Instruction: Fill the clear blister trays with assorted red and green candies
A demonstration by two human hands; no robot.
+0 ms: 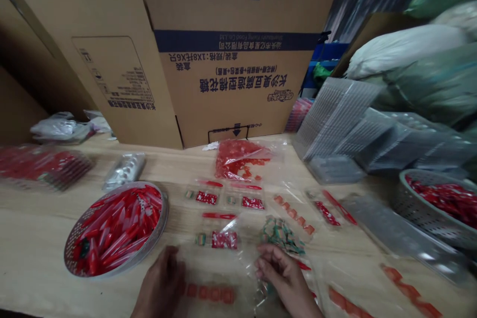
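My left hand [164, 278], blurred, has its fingers curled at the left edge of a clear plastic tray [246, 268] in front of me. A row of orange-red square pieces [210, 293] lies in that tray's near part. Across it, my right hand [285, 276] has thumb and fingers pinched together by the right edge; what they hold is too fine to make out. Just beyond lie a red-and-white patterned packet [224, 240], a small striped packet [200, 239] and a red stick-like piece [219, 216]. Green-and-white striped packets [281, 233] are piled beyond my right hand.
An oval basket [164, 213] of red plastic pieces stands at left, another basket [410, 203] of red packets at right. Stacked clear trays [335, 114] rise at back right. A big cardboard box [238, 99] closes off the back. More filled trays [328, 213] cover the wooden table [33, 243].
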